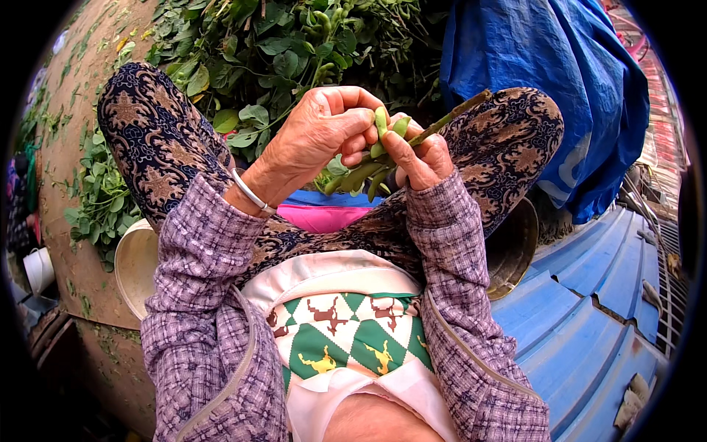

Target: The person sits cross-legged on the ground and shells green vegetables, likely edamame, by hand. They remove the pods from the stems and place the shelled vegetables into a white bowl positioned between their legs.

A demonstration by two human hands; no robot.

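Observation:
In front of my lap, my right hand [421,160] is closed round a soybean stalk [458,116], whose bare end points up to the right. Green soybean pods [359,177] hang from the stalk below my fingers. My left hand [318,134], with a pale bangle at the wrist, meets the right from the left. Its thumb and forefinger pinch an upright green pod [381,121]. Whether that pod is still joined to the stalk, I cannot tell. Under my hands, between my legs, a pink and blue surface [322,216] shows in part.
A heap of leafy soybean plants [283,62] lies ahead. A blue tarpaulin [541,81] is at the right, above blue corrugated sheeting [582,309]. A white bucket [135,267] stands by my left leg, a darker bucket [514,249] by my right. Another white bucket [38,269] is far left.

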